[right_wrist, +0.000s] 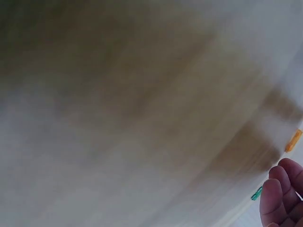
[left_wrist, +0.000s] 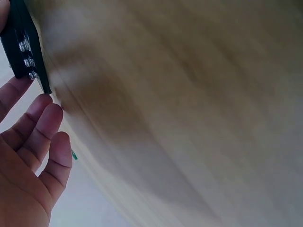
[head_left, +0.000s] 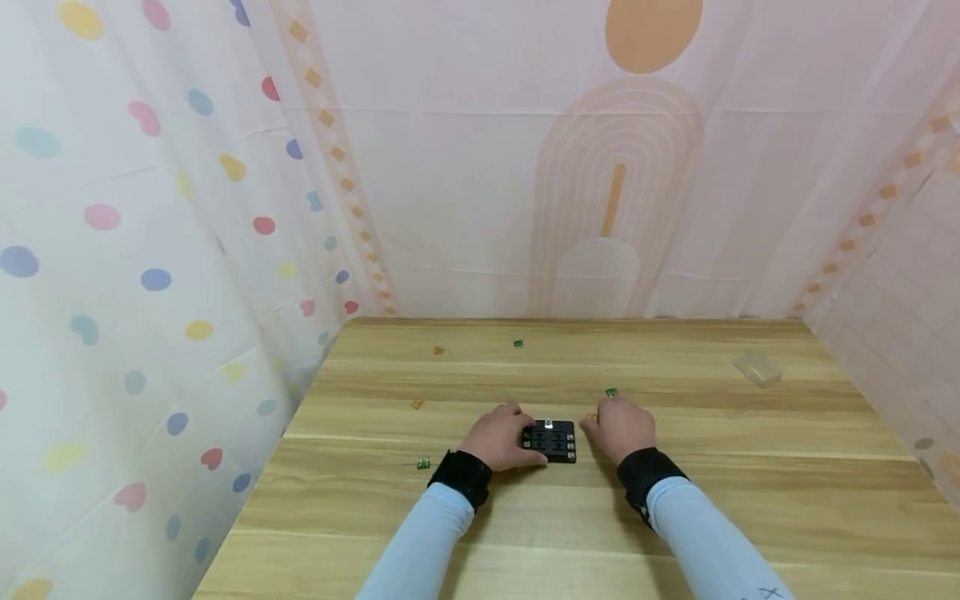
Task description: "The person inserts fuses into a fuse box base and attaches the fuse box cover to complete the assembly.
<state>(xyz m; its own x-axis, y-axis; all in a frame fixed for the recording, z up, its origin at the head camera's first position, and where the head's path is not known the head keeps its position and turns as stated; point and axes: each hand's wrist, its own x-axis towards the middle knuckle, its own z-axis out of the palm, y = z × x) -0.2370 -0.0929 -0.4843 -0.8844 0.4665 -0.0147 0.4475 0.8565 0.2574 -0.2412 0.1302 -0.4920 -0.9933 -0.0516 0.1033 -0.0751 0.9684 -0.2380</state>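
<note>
A black fuse block (head_left: 551, 442) with metal screw terminals lies on the wooden table, its left side between the thumb and fingers of my left hand (head_left: 498, 437). In the left wrist view, fingertips touch the edge of the block (left_wrist: 31, 52). To the right of the block, my right hand (head_left: 621, 429) is lowered to the tabletop, fingers loosely bent. An orange blade fuse (head_left: 592, 417) is at its fingertips; the right wrist view shows this orange fuse (right_wrist: 293, 140) just past the visible fingers, thumb hidden. A green blade fuse (head_left: 611, 392) lies just beyond that hand.
More small fuses lie scattered: a green one (head_left: 423, 462) left of my left wrist, orange ones (head_left: 417, 404) (head_left: 438, 350) farther back, and another green one (head_left: 518, 343) near the back edge. A clear plastic box (head_left: 758, 368) is at the back right. Curtains hang behind the table (head_left: 750, 517).
</note>
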